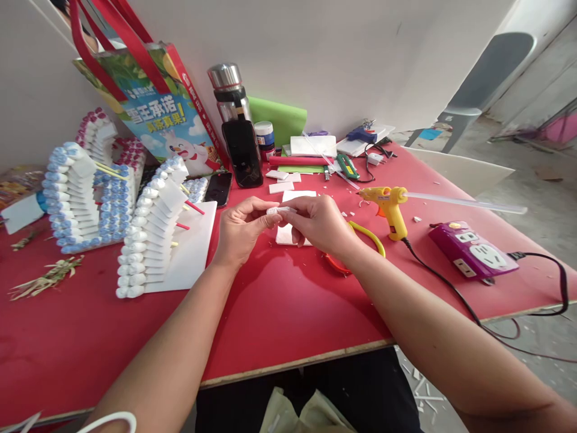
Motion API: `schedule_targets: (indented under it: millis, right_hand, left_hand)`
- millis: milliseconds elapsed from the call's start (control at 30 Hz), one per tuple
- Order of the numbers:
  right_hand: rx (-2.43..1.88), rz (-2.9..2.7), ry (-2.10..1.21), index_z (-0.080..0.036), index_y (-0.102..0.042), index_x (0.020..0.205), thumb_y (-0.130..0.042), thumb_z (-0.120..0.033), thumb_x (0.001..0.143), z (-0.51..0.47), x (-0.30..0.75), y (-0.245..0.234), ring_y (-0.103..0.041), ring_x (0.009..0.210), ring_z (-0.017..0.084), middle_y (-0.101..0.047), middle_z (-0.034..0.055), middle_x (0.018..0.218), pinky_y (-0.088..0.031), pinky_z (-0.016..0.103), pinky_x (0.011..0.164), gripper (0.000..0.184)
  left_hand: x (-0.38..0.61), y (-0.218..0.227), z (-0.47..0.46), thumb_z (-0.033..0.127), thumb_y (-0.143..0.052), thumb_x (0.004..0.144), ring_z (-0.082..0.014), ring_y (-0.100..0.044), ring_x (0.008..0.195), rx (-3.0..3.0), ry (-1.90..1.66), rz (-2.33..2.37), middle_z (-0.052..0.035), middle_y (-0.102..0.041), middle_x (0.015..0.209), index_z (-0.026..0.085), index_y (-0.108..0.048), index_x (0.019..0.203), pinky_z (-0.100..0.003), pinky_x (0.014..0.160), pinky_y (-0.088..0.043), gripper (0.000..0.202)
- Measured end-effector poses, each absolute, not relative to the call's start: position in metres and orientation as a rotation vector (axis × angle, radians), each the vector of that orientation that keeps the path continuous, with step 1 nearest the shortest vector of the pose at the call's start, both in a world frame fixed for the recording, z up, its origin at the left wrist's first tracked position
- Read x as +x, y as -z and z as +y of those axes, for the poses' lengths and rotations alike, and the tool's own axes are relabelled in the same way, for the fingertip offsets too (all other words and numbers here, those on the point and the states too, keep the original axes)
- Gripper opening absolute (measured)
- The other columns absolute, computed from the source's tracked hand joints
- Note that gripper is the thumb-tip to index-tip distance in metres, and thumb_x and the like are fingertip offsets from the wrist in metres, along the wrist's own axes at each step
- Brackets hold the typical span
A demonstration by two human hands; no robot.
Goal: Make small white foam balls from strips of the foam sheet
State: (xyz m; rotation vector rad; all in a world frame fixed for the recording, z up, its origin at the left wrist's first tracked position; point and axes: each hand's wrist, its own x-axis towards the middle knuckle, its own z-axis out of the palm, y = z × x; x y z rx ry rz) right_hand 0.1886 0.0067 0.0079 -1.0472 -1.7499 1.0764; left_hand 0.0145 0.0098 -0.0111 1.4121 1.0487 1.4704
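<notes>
Both my hands meet above the middle of the red table (279,313). My left hand (243,231) and my right hand (318,222) pinch the two ends of a small white rolled piece (278,210), held level between the fingertips. Under them lie white foam sheets (295,198). Yellow-handled scissors (367,234) lie just beneath my right wrist. A yellow glue gun (390,204) with a long clear glue stick stands upright to the right of my right hand.
White and blue stepped models (148,240) stand at left on a white board. A purple power strip (473,249) with a black cord sits at right. At the back stand a steel flask (229,90), a phone (243,153), a printed bag (157,102) and green sheets (279,120).
</notes>
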Motion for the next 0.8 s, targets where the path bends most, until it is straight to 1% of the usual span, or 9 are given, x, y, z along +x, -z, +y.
schedule_targets:
  millis: [133,233,367,467,567,667,800]
  right_hand:
    - [-1.153,-1.859,-0.763,-0.018,-0.070,0.093,-0.060,-0.029,0.092,0.005,0.187,-0.008,-0.059,0.056,0.012,-0.065,0.0006,0.067,-0.042,0.023,0.056,0.015]
    - [-1.168,-1.918,-0.626,-0.017,-0.067,0.088,-0.058,-0.024,0.092,0.004,0.186,-0.008,-0.059,0.059,0.012,-0.066,0.0011,0.071,-0.039,0.023,0.058,0.012]
    - [-1.163,-1.925,-0.496,-0.018,-0.061,0.081,-0.059,-0.023,0.091,0.004,0.185,-0.005,-0.056,0.059,0.012,-0.064,0.0002,0.069,-0.035,0.023,0.058,0.011]
    - [-1.125,-1.924,-0.457,-0.019,-0.058,0.081,-0.058,-0.026,0.092,0.004,0.184,-0.003,-0.056,0.061,0.013,-0.064,0.0008,0.070,-0.034,0.024,0.059,0.014]
    - [-1.032,-1.988,-0.416,-0.018,-0.058,0.084,-0.055,-0.023,0.093,0.004,0.185,0.000,-0.055,0.062,0.013,-0.065,0.0016,0.073,-0.035,0.024,0.061,0.011]
    - [-0.973,-2.041,-0.360,-0.018,-0.059,0.086,-0.054,-0.019,0.092,0.006,0.186,0.003,-0.053,0.063,0.013,-0.065,0.0019,0.074,-0.035,0.025,0.063,0.008]
    - [-0.979,-2.061,-0.316,-0.017,-0.060,0.084,-0.055,-0.018,0.090,0.008,0.187,0.005,-0.050,0.061,0.013,-0.062,0.0014,0.071,-0.033,0.025,0.061,0.008]
  left_hand:
    - [0.015,0.014,0.011,0.032,-0.092,0.060,-0.0130,-0.060,0.063,1.392,-1.475,1.048,-0.0017,-0.069,0.073,0.020,-0.080,0.080,-0.028,0.061,-0.051,0.026]
    - [0.015,0.014,0.011,0.029,-0.092,0.061,-0.0123,-0.060,0.064,1.395,-1.457,1.026,-0.0017,-0.069,0.073,0.020,-0.080,0.081,-0.026,0.062,-0.051,0.025]
    - [0.016,0.013,0.010,0.029,-0.091,0.062,-0.0125,-0.061,0.066,1.376,-1.447,1.026,-0.0018,-0.070,0.074,0.020,-0.079,0.082,-0.026,0.063,-0.052,0.025]
    - [0.017,0.013,0.010,0.029,-0.093,0.059,-0.0128,-0.061,0.065,1.316,-1.473,1.031,-0.0018,-0.070,0.074,0.019,-0.078,0.080,-0.027,0.064,-0.053,0.028]
    - [0.015,0.015,0.012,0.028,-0.093,0.058,-0.0124,-0.061,0.063,1.273,-1.462,1.008,-0.0017,-0.070,0.073,0.018,-0.076,0.080,-0.027,0.064,-0.052,0.030]
    - [0.012,0.017,0.013,0.028,-0.092,0.060,-0.0121,-0.061,0.060,1.283,-1.417,0.963,-0.0012,-0.069,0.072,0.018,-0.075,0.080,-0.026,0.061,-0.052,0.028]
    - [0.008,0.016,0.014,0.028,-0.089,0.066,-0.0124,-0.062,0.058,1.375,-1.324,0.945,-0.0011,-0.068,0.072,0.019,-0.076,0.086,-0.026,0.059,-0.052,0.025]
